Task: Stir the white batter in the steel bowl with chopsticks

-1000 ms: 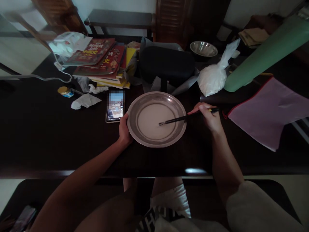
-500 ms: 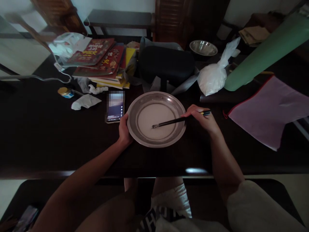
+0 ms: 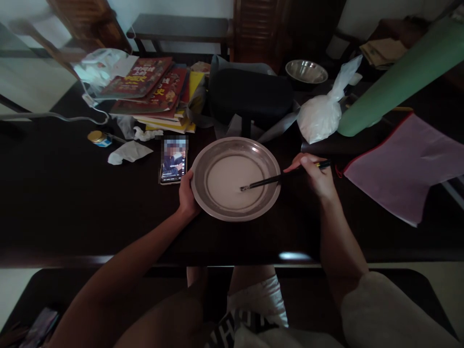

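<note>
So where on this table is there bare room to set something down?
Bare dark table runs along the near edge, left of the left hand on the metal plate, below the phone and tissue. A narrower strip lies beyond the right hand holding chopsticks, under the purple pouch. The far side, books through flour bag, is crowded.

Dim view overall: my dark table (image 3: 72, 203) swallows detail, and daylight comes only from the pale walls and floor at the far top, leaving my arms in shadow. A small glare patch sits on the table's near edge and a soft sheen on the metal dish (image 3: 235, 212) rim. Wide-lens bending curves the edges; the phone (image 3: 174, 162) screen is blurred out.
</note>
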`<act>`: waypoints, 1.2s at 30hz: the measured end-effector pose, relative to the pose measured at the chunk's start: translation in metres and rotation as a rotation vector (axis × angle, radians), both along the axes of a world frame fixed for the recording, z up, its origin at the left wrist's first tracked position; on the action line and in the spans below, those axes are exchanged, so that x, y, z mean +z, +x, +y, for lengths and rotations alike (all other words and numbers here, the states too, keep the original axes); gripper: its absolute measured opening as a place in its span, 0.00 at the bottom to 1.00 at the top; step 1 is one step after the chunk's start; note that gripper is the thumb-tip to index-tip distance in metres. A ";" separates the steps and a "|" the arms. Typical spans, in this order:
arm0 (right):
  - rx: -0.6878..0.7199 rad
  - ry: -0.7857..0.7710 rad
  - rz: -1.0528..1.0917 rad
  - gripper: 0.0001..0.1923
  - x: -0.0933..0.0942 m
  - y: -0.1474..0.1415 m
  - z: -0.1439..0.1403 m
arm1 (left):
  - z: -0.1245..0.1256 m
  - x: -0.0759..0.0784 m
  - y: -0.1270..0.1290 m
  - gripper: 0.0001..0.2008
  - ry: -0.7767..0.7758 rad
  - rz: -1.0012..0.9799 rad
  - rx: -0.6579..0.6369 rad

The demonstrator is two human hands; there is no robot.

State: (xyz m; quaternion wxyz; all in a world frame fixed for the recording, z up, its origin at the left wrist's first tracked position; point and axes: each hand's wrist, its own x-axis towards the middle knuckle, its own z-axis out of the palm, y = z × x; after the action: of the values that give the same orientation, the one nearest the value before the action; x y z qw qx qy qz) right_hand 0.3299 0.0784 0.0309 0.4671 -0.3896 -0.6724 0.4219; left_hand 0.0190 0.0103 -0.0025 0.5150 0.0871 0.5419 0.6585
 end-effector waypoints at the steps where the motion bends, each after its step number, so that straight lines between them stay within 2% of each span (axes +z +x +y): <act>1: 0.026 -0.005 -0.008 0.18 0.000 0.000 0.000 | 0.000 0.000 0.000 0.12 -0.004 0.002 0.001; 4: 0.122 -0.017 -0.058 0.17 0.001 -0.002 -0.001 | -0.001 0.001 0.000 0.12 -0.025 0.001 0.001; 9: -0.013 -0.008 -0.014 0.18 0.001 -0.001 -0.001 | -0.001 0.001 0.001 0.12 -0.003 -0.002 -0.003; 14: 0.118 -0.011 -0.065 0.18 0.002 -0.002 -0.002 | -0.001 -0.002 -0.002 0.12 0.004 0.005 -0.018; 19: 0.002 -0.002 -0.014 0.18 0.001 -0.001 -0.001 | -0.001 -0.004 -0.003 0.15 0.011 0.020 -0.043; 23: 0.131 -0.024 -0.056 0.16 0.001 -0.002 -0.001 | -0.001 0.000 -0.001 0.13 -0.011 0.003 -0.003; 28: -0.010 -0.021 0.011 0.20 0.002 -0.003 -0.001 | -0.001 -0.001 -0.003 0.13 -0.008 0.023 -0.025; 30: 0.021 -0.021 0.012 0.21 0.003 -0.004 -0.002 | -0.001 -0.003 -0.003 0.13 -0.006 0.031 -0.034; 33: 0.136 -0.021 -0.033 0.18 0.004 -0.004 -0.001 | -0.001 -0.003 -0.003 0.13 0.000 0.012 -0.023; 36: 0.050 0.005 -0.010 0.16 0.004 -0.002 -0.001 | -0.001 -0.001 -0.001 0.13 -0.003 0.010 -0.010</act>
State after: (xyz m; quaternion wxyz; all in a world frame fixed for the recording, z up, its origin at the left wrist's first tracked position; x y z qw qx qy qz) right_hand 0.3277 0.0776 0.0353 0.4539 -0.3735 -0.6852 0.4300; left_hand 0.0179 0.0098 -0.0040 0.5158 0.0925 0.5450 0.6545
